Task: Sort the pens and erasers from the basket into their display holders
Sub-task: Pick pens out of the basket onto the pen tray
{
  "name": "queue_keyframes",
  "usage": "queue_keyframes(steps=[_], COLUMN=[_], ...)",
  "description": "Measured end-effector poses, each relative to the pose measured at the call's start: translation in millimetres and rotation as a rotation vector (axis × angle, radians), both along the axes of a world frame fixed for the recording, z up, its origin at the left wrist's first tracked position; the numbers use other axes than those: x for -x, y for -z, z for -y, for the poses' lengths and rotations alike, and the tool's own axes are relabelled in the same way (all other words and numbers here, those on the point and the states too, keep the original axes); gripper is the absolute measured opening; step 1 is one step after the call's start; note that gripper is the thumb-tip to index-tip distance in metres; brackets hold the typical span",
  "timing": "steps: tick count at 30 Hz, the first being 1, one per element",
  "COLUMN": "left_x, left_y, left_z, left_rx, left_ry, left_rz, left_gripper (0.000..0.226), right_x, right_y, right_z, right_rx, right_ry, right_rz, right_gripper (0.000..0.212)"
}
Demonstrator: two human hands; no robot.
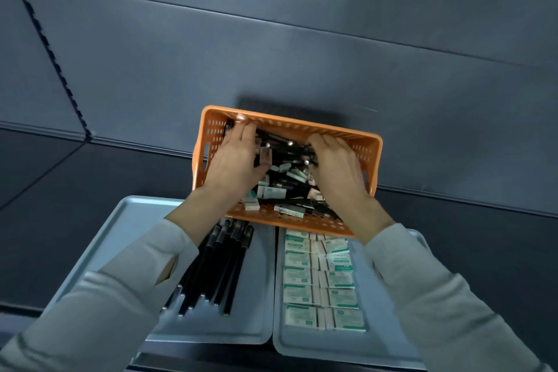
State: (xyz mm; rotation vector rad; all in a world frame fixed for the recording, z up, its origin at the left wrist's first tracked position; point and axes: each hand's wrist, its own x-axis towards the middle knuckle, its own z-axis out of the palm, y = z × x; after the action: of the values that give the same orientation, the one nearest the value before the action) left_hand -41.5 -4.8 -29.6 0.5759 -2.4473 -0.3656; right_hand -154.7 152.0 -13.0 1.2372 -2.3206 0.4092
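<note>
- Grey left tray [126, 220], just in front of the basket [302, 124]: sorted pens [217, 266] side by side.
- Right tray [377, 326], also in front of the basket: sorted erasers [320, 281] in rows.
- Orange basket: loose pens [283, 145] and loose erasers [271, 192] mixed inside.
- Hands both in the basket: left hand [234, 157] has fairly straight fingers resting on loose pens; right hand [335, 169] is curled over loose pens, actual grip can't tell.

Shop-style stationery counter, most likely (cannot tell for sure). Two grey trays side by side: left tray [126, 205] with black pens [223, 266] bunched lengthwise, right tray [302, 344] with wrapped erasers [299, 276] in neat rows, like stock on display. Orange perforated basket [290, 124] of mixed stock just behind. Dark grey panelled wall [271, 39], dark counter [60, 190].
</note>
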Motion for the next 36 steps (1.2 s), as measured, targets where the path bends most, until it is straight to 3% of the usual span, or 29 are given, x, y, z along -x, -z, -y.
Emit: queue_keyframes(steps=[4,12,17,24,30,33,36], left_x=[7.6,30.6,32.2,23.7,13.2,3.3,-8.8], left_y=[2.3,1.3,-5.2,-1.2,-9.4,-7.1,-0.9], left_z=[-9.2,-24.3,-31.3,-31.9,-36.4,-37.5,-42.4], left_rx=[0.062,0.331,0.339,0.217,0.221,0.088,0.127], left_ry=[0.041,0.112,0.088,0.162,0.052,0.086,0.181], left_rz=[0.042,0.241,0.305,0.254,0.261,0.095,-0.039], left_gripper=[0.067,0.058,0.046,0.045,0.030,0.041,0.041], right_x=[-1.7,-9.2,-15.3,-24.2,-31.5,-31.6,-35.8], right_y=[1.8,14.1,22.6,33.0,36.8,35.5,35.1], right_z=[-19.6,-29.9,-33.2,-38.2,-45.0,-44.3,-44.5], right_rx=[0.175,0.187,0.260,0.397,0.449,0.402,0.386], right_ry=[-0.079,-0.165,-0.171,-0.142,-0.160,-0.136,-0.143], right_rz=[0.106,0.083,0.101,0.168,0.232,0.235,0.186], right_gripper=[0.029,0.041,0.041,0.035,0.032,0.035,0.033])
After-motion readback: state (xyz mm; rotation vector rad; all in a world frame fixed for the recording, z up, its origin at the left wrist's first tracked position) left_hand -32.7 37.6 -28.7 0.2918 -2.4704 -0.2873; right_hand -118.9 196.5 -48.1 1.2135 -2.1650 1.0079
